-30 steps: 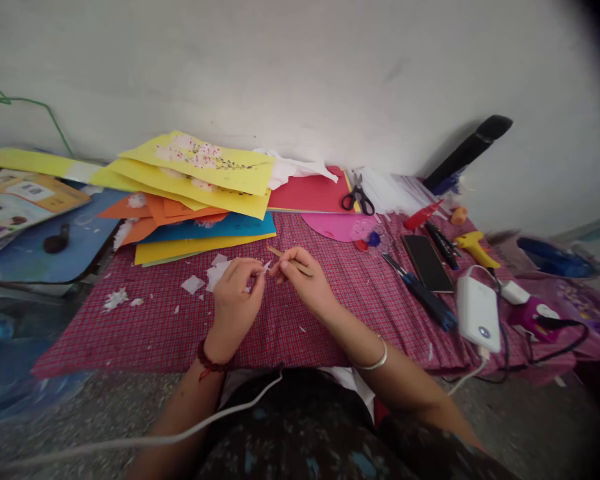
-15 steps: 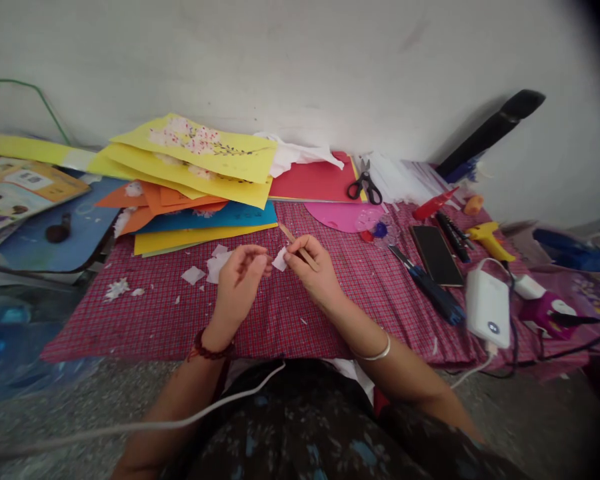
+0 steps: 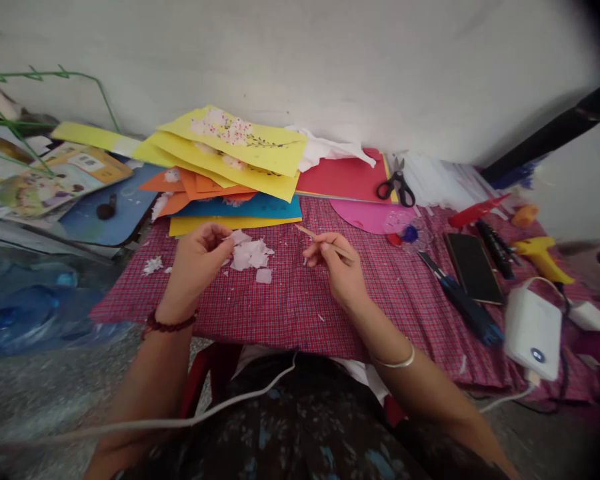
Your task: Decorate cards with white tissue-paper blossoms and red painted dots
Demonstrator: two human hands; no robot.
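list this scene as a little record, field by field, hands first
left hand: fingertips at the left edge of the white paper scraps; whether it grips one is unclear
right hand: holds a thin stick
surface: red checked cloth
back: yellow sheets with a blossom picture on top, black scissors
right side: black phone, white power bank, yellow glue gun

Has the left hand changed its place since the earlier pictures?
Yes. Judged against the blue sheet, the left hand has moved left, from near the sheet's right end towards its left end.
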